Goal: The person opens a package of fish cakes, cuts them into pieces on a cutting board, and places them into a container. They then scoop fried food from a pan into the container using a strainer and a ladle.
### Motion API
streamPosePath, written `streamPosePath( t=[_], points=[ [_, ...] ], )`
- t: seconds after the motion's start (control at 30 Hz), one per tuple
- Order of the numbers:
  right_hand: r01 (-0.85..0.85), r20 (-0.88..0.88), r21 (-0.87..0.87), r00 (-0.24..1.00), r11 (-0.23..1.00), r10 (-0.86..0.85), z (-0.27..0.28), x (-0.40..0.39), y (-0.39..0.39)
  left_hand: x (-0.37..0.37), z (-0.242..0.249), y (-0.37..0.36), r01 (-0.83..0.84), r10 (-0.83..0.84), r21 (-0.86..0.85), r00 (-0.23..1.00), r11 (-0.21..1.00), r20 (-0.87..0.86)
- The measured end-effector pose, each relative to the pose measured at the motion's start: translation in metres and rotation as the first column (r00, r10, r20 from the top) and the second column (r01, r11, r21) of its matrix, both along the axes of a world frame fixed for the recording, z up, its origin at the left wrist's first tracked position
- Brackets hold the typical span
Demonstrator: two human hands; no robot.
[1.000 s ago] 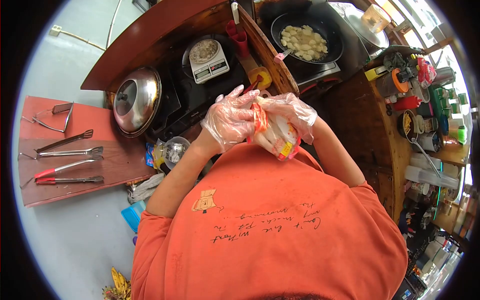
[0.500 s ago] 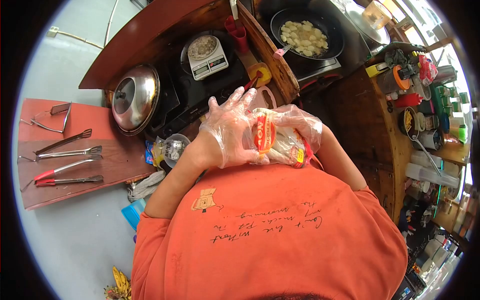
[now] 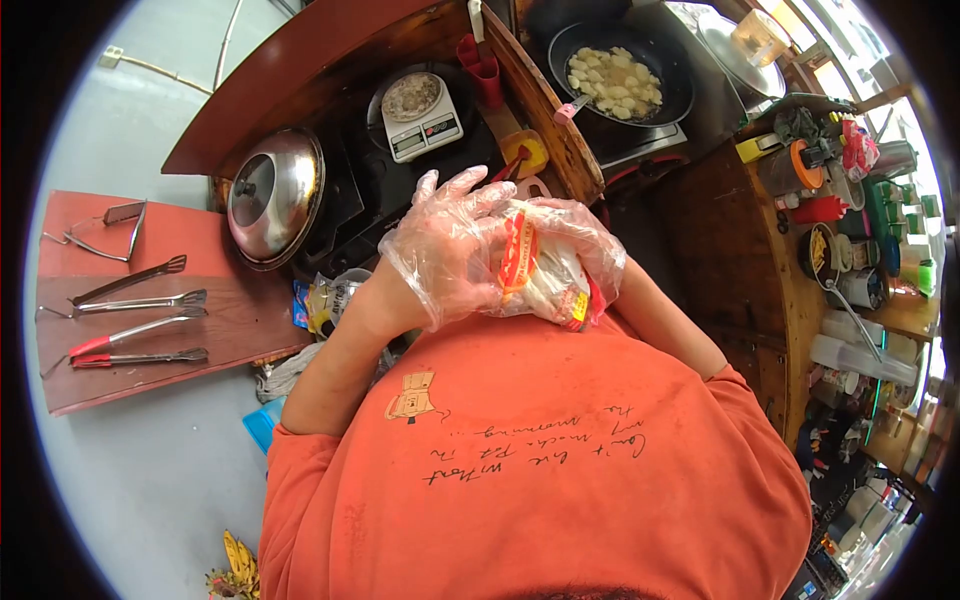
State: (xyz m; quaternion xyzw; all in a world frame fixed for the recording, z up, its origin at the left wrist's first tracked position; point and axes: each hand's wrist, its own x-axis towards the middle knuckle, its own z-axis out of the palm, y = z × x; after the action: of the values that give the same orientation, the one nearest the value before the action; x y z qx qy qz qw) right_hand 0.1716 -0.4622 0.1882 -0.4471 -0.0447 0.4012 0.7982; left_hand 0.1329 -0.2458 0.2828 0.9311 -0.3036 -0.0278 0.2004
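Dark wooden counters are curving around a cramped cooking stall in the head view, with a pale floor showing to the left. At the middle, just in front of an orange shirt [image 3: 540,440], the left hand [image 3: 440,255] and the right hand [image 3: 585,245], both in loose clear plastic gloves, are pressing together around a sealed packet of white noodles [image 3: 545,275] with a red label. The left palm is wrapping the packet's near-left side while the right fingers are curling over its top and far side, so the packet is being clamped between the two hands, close to the chest and above the counter's edge. Its long axis is running diagonally, from upper left by the left fingertips down to the lower right, where a yellow tag is pointing toward the right forearm. Beyond the hands, a digital kitchen scale [image 3: 420,110] is sitting on the dark top, a steel domed lid [image 3: 275,195] is resting to the left, and a black frying pan [image 3: 620,80] is holding pale pieces of food. Several tongs [image 3: 130,320] are lying on a red board at far left. Slippery gloves could, I judge, be letting the packet slide or burst open unevenly, spilling the contents onto the shirt.
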Motion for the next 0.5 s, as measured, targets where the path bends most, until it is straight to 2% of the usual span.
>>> streamPosePath(
  t=[0.1,0.13,0.2,0.23,0.3,0.37,0.43,0.5],
  points=[
    [-0.063,-0.105,0.035,0.992,0.997,0.066,0.005,0.002,0.004,-0.003,0.002,0.004,0.047,-0.046,-0.035,0.998,0.998,0.036],
    [-0.064,-0.107,0.033,0.992,0.997,0.068,0.003,0.004,0.004,-0.005,-0.003,0.005,0.040,-0.040,0.002,0.999,0.999,0.029],
    [-0.172,-0.005,-0.006,0.985,0.985,0.172,-0.005,0.008,0.001,-0.007,-0.011,0.006,0.032,-0.033,0.037,0.999,0.999,0.020],
    [-0.174,-0.008,-0.008,0.985,0.985,0.174,-0.014,0.009,0.000,-0.009,-0.015,0.007,0.039,-0.040,0.042,0.999,0.998,0.015],
    [-0.226,0.203,-0.105,0.949,0.969,0.243,-0.030,0.009,0.001,-0.012,-0.016,0.007,0.045,-0.046,0.043,0.999,0.998,0.008],
    [-0.239,0.195,-0.114,0.946,0.964,0.258,-0.030,0.012,0.000,-0.016,-0.010,0.005,0.062,-0.060,-0.008,0.990,0.998,0.131],
    [-0.254,0.188,-0.120,0.944,0.960,0.273,-0.023,0.013,0.002,-0.021,-0.007,0.004,0.043,-0.039,-0.029,0.991,0.999,0.131],
    [-0.253,-0.085,-0.047,0.965,0.966,0.249,-0.012,0.015,0.005,-0.025,-0.010,0.005,0.021,-0.010,-0.061,0.984,0.998,0.176]
  ],
)
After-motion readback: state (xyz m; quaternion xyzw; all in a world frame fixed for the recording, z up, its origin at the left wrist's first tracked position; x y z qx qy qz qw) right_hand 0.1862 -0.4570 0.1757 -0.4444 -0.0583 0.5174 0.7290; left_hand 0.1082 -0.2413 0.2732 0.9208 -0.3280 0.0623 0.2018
